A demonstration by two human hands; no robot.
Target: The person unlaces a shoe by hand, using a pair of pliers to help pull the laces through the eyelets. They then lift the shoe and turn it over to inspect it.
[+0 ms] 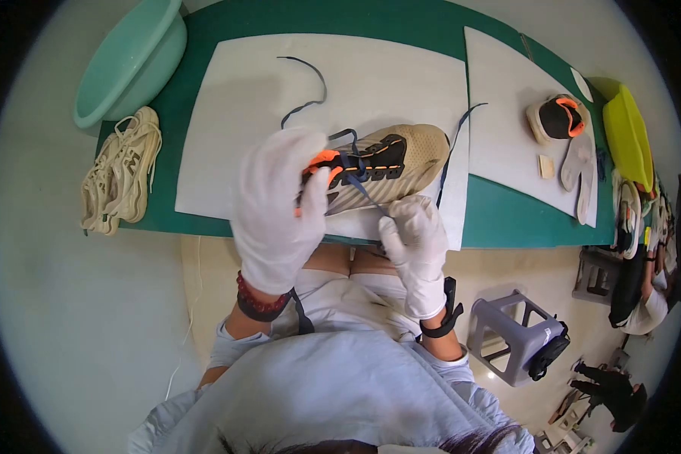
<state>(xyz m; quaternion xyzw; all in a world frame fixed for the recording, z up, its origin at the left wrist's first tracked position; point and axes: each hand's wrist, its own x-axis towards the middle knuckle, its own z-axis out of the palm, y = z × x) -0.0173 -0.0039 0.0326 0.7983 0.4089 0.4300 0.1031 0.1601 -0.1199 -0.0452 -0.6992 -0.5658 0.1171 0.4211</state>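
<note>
A beige sneaker with a black lacing panel and orange collar lies on its white board, toe to the right. My left hand, in a white glove and slightly blurred, is closed around the heel and collar, hiding that end. A dark blue shoelace is partly threaded through the eyelets. My right hand, also gloved, pinches a stretch of this lace below the shoe's side. One loose lace end curls across the board behind my left hand; another dark lace runs past the toe.
White boards cover part of the green table. At left are a mint basin and cream sneakers. A second sneaker, insoles and a yellow-green basin lie right. A grey stool stands below; other people are beyond.
</note>
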